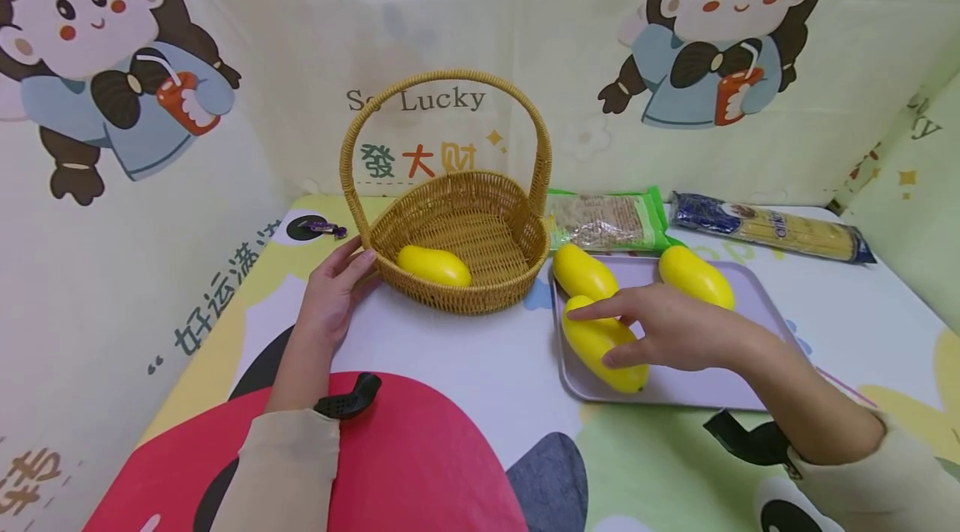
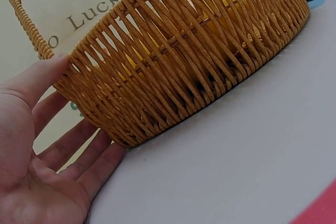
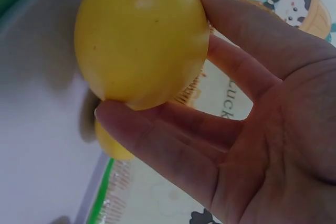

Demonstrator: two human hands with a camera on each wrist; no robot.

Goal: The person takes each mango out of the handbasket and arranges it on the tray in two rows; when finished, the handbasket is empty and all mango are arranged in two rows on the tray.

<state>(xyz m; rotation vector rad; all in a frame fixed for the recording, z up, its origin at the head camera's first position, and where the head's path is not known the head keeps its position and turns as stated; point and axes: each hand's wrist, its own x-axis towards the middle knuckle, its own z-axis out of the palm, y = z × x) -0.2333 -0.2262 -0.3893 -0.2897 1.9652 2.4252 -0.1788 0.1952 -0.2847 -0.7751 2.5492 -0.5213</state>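
Observation:
My left hand (image 1: 333,290) rests against the left side of a wicker basket (image 1: 480,298) with a tall handle. In the left wrist view, the thumb (image 2: 47,74) touches the rim and the other fingers lie extended along the outer wall. One yellow mango (image 1: 433,266) lies inside the basket. Over a pale purple tray (image 1: 690,386), my right hand (image 1: 671,328) holds another mango (image 1: 600,344) between thumb and fingers. The right wrist view shows this mango (image 3: 142,40) end-on, its green stem spot upward. Two more mangoes (image 1: 583,272) (image 1: 697,277) lie on the tray.
Behind the tray lie a green-edged packet (image 1: 607,219) and a long pack of noodles (image 1: 772,228). A small purple wrapped item (image 1: 322,228) is left of the basket. A printed cloth covers the table (image 1: 450,357) and the wall behind.

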